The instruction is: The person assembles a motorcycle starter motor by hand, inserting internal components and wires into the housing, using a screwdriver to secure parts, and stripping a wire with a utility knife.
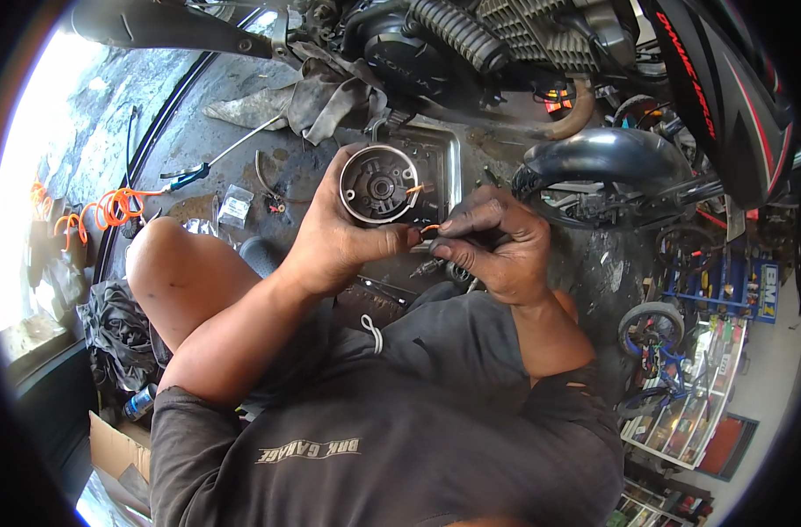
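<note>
Nearest us, our right hand (497, 250) pinches an orange wire (428, 228) between narrow fingers (457, 226), just beside the thumb of our left hand (330, 241). Our left fingers wrap round a round metal hub (378, 184), held up with its open face toward us and a second orange wire end at its rim. Behind it a dark metal tray (449, 149) lies on the floor; what is in it we cannot tell.

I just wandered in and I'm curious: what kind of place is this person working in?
Most likely a motorcycle repair shop. A motorcycle engine sits just ahead, a screwdriver lies on the oily floor, and the left hand holds a round metal engine part.
</note>
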### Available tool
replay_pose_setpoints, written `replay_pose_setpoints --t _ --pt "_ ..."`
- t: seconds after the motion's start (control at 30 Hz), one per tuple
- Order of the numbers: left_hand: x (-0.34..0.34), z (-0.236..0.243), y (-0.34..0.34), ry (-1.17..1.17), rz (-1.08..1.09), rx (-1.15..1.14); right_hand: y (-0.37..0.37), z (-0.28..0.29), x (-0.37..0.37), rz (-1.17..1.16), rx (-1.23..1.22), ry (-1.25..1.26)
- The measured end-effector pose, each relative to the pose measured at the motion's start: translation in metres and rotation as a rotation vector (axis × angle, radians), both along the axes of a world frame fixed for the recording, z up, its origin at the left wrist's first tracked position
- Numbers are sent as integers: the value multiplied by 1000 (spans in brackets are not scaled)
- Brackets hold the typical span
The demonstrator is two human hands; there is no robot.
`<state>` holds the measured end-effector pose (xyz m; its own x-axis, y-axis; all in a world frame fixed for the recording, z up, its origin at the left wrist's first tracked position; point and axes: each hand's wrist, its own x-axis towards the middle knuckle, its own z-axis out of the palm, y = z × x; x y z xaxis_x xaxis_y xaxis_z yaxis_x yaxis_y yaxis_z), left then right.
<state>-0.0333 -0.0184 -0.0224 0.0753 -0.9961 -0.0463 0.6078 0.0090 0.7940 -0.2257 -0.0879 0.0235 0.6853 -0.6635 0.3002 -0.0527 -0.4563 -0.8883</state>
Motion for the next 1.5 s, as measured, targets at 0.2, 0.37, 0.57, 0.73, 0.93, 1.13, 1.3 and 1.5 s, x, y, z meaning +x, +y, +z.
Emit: replay_pose_setpoints --t 0.2,0.37,0.57,0.73,0.93,1.13,1.3,1.5 --pt "1 -3 2 206 -175 90 3 9 2 -33 -368 117" --pt "-4 -9 3 53 -93 16 7 8 4 -75 -456 161" --pt "3 -3 2 12 -70 70 -3 13 2 42 -465 161" --pt "5 -8 1 -43 -102 23 -2 22 -3 122 -512 191" --pt "2 3 5 -126 -241 54 -9 26 -9 70 -613 145" --pt "0 -2 5 -141 -304 39 -14 30 -4 143 -854 216" --pt "1 1 6 -211 -361 42 -16 26 -3 192 -845 241" --pt "1 -3 5 -216 -359 24 -16 25 -3 201 -837 260"
